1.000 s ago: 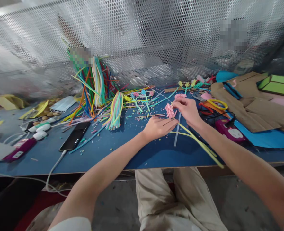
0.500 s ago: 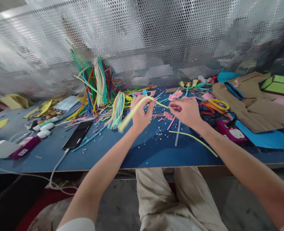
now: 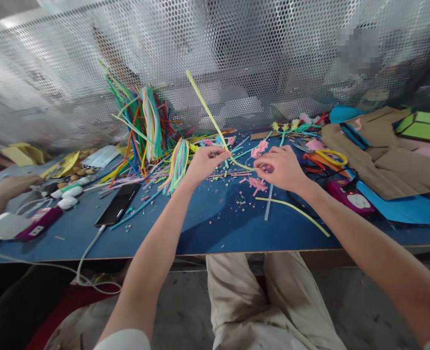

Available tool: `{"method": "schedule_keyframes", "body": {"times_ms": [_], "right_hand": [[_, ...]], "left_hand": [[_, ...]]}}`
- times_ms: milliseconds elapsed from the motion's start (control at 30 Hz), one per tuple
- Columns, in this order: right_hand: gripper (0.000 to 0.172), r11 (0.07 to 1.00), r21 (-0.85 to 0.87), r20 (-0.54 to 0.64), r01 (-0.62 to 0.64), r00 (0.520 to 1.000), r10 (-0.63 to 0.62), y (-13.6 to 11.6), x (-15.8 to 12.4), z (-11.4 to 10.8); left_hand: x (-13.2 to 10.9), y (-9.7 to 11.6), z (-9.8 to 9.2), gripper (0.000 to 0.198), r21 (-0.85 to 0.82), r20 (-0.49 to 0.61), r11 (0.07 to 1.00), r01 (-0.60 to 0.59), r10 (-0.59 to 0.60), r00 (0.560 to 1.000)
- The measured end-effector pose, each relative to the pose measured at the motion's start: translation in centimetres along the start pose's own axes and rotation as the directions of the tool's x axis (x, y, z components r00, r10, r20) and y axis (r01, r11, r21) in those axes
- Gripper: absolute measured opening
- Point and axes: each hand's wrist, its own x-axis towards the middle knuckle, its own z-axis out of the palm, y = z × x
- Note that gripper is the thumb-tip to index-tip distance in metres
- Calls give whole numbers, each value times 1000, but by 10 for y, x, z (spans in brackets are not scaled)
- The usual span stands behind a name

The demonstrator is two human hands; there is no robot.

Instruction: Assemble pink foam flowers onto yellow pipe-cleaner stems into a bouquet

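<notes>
A pale yellow pipe cleaner [image 3: 205,105] runs between my two hands, its long free end pointing up and to the left. My left hand [image 3: 207,165] pinches it along its length. The fingers of my right hand [image 3: 282,169] are closed on its other end. Pink shaped pipe-cleaner pieces [image 3: 257,184] lie below and beside my right hand. Under my right wrist, a second yellow pipe cleaner [image 3: 295,207] rests on the blue table [image 3: 207,228], near a clear stick [image 3: 269,204]. My right fingertips partly hide the gripped end.
Bundles of coloured pipe cleaners [image 3: 151,121] stand left of centre, behind a phone [image 3: 119,205] on a cable. Yellow-handled scissors [image 3: 331,156], cardboard [image 3: 401,170] and a purple power socket [image 3: 351,198] lie right. Another person's hand [image 3: 8,192] is far left. A perforated metal panel [image 3: 251,63] closes the back.
The pipe cleaner's free end has swung from lower left to upper left. My left hand has moved slightly left and down. Another person's hand has come in at the far left.
</notes>
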Motion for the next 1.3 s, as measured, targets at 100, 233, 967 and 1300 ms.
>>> {"method": "schedule_keyframes", "body": {"times_ms": [100, 233, 967, 1300], "right_hand": [[12, 920, 364, 68, -147, 989, 131, 4, 1, -3], [17, 600, 749, 181, -281, 958, 224, 6, 2, 2], [17, 369, 710, 634, -599, 772, 33, -6, -3, 14], [19, 589, 708, 460, -389, 887, 32, -18, -3, 16]], "left_hand": [[6, -11, -11, 37, -359, 174, 913, 194, -139, 975], [7, -25, 4, 37, -584, 148, 789, 192, -129, 980], [-19, -27, 44, 39, -517, 710, 746, 421, 99, 697], [-14, -23, 46, 43, -453, 622, 840, 299, 57, 781]]}}
